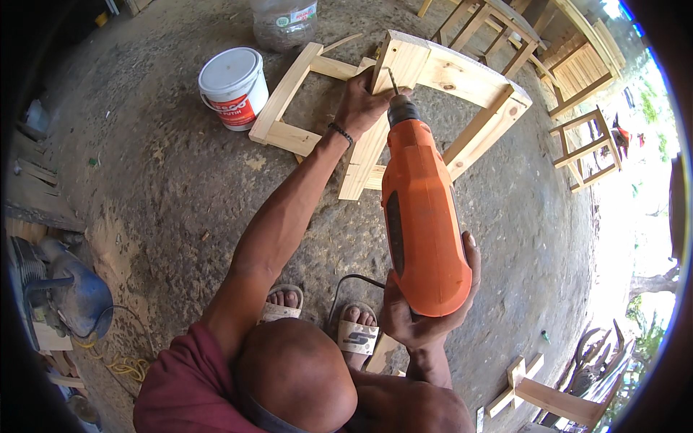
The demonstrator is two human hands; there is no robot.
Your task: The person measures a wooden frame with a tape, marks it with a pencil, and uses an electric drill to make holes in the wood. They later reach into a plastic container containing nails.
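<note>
My right hand grips an orange power drill by its rear end, with the drill pointing away from me. The thin drill bit sits in a black chuck. Its tip is over the pale board at the top of a wooden stool frame; whether it touches the wood I cannot tell. My left hand, with a dark beaded bracelet on the wrist, is wrapped round the frame's board just left of the bit. Some of its fingers are hidden behind the wood. A black cord hangs near the drill's rear.
A white lidded bucket stands left of the frame, with a large clear plastic bottle behind it. More wooden stools stand at the far right. Cross-shaped wood pieces lie lower right. A blue machine and yellow cord are at left.
</note>
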